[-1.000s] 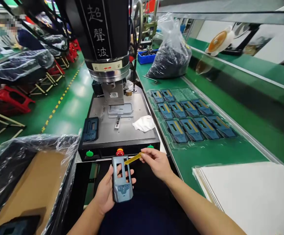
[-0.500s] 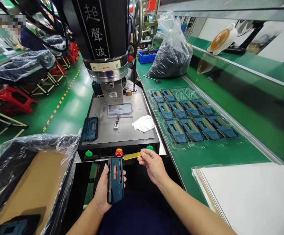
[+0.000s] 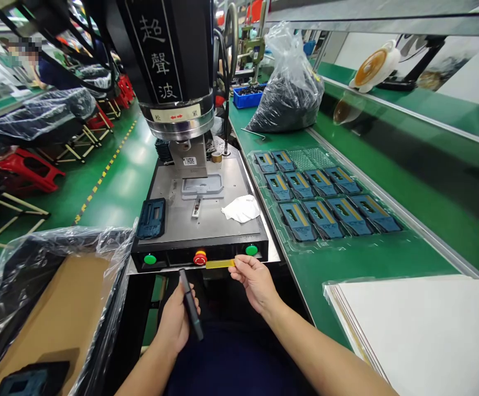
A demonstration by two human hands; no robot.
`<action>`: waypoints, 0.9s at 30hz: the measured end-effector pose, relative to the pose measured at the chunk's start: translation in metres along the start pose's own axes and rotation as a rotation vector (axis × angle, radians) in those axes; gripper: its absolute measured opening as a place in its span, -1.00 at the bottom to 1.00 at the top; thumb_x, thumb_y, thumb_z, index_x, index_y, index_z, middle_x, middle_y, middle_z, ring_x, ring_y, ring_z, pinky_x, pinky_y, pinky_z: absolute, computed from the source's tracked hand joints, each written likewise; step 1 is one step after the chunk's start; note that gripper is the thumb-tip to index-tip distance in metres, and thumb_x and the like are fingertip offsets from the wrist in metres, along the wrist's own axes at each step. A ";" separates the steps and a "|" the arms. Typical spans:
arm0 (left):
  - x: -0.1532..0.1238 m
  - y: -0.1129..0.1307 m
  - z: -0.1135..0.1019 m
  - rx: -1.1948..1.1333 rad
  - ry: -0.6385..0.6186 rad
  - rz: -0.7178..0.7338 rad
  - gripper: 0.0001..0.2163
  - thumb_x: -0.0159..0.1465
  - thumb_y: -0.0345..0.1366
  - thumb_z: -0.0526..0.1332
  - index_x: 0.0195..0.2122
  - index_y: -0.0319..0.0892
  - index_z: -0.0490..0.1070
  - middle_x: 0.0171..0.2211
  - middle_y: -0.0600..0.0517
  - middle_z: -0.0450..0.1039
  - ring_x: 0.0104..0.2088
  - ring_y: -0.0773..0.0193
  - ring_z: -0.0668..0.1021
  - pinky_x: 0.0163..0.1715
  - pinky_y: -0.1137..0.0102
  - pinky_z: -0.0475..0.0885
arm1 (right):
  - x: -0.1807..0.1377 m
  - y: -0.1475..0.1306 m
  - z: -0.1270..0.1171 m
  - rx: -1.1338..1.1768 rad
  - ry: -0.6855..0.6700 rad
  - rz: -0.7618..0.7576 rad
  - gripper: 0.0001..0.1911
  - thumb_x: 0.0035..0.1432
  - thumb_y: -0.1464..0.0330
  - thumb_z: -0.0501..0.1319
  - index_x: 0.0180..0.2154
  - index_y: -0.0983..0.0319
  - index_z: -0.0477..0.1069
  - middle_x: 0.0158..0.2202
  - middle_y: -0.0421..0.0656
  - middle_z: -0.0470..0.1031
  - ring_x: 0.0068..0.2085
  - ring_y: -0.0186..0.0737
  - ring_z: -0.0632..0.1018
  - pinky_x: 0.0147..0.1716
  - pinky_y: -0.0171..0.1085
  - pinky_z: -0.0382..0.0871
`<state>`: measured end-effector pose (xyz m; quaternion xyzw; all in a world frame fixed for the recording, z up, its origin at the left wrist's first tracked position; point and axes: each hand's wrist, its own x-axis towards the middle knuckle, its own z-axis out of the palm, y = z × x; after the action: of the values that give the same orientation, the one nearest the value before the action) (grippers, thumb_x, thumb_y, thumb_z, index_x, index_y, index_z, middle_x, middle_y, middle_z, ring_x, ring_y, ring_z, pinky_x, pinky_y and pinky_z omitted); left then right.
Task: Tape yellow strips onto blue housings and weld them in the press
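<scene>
My left hand (image 3: pixel 176 316) is closed round a dark plastic housing (image 3: pixel 191 305), turned so that its narrow edge faces me. Between thumb and fingers, my right hand (image 3: pixel 255 280) pinches one end of a yellow strip (image 3: pixel 219 264). The strip's free end points left, in front of the red stop button (image 3: pixel 200 258) of the press. A gap separates the strip from the housing. On the metal press table (image 3: pixel 181 225) lie another blue-grey housing (image 3: pixel 151 218) and a crumpled white cloth (image 3: pixel 243 208). A grey fixture (image 3: pixel 202 186) sits below the press head (image 3: pixel 189 157).
Right of the press, a clear tray (image 3: pixel 305 157) holds rows of housings with yellow strips. A stack of white sheets (image 3: pixel 421 324) lies nearer. At left stands a plastic-lined bin (image 3: pixel 70 297) with housings in it. A bag of black parts (image 3: pixel 287 96) stands farther back.
My left hand has turned the housing from its broad face to its narrow edge. My right hand, with the yellow strip, has shifted slightly left.
</scene>
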<state>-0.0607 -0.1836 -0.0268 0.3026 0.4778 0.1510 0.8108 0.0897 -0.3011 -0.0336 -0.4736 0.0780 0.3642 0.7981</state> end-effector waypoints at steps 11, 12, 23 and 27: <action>-0.004 0.000 0.005 0.051 0.002 -0.046 -0.69 0.20 -0.26 0.27 -0.06 -0.28 0.38 -0.12 -0.22 0.51 -0.24 0.07 0.61 -0.26 0.21 0.53 | -0.007 0.008 0.000 -0.260 -0.105 -0.273 -0.77 -0.02 0.24 0.40 -0.35 0.25 0.50 -0.35 -0.12 0.55 -0.36 -0.25 0.58 -0.32 -0.28 0.54; -0.005 0.002 0.005 0.032 -0.020 -0.061 -0.67 0.22 -0.21 0.25 -0.05 -0.29 0.38 -0.12 -0.23 0.51 -0.22 0.05 0.60 -0.24 0.19 0.53 | -0.011 0.008 0.000 -0.372 -0.164 -0.403 -0.84 0.05 0.28 0.35 -0.34 0.23 0.50 -0.31 -0.11 0.55 -0.33 -0.23 0.58 -0.29 -0.25 0.54; -0.009 0.008 0.007 -0.111 -0.239 -0.117 -0.53 0.29 0.01 0.07 -0.04 -0.33 0.41 -0.18 -0.20 0.54 -0.06 -0.01 0.53 -0.10 0.18 0.46 | -0.035 0.015 -0.002 -1.049 -0.809 -1.295 -0.62 0.15 0.57 0.14 0.01 0.24 0.40 -0.09 0.00 0.52 -0.06 -0.14 0.55 -0.08 -0.20 0.53; -0.010 0.010 0.008 -0.126 -0.270 -0.126 -0.55 0.31 -0.01 0.05 -0.01 -0.32 0.39 -0.15 -0.19 0.53 -0.02 -0.01 0.52 -0.05 0.17 0.43 | -0.034 0.016 0.000 -1.107 -0.843 -1.326 -0.69 0.15 0.58 0.14 -0.05 0.32 0.42 -0.13 0.03 0.53 -0.07 -0.13 0.55 -0.06 -0.21 0.51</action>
<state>-0.0577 -0.1840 -0.0110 0.2380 0.3721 0.0876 0.8929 0.0552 -0.3135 -0.0286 -0.5612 -0.6820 -0.0357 0.4675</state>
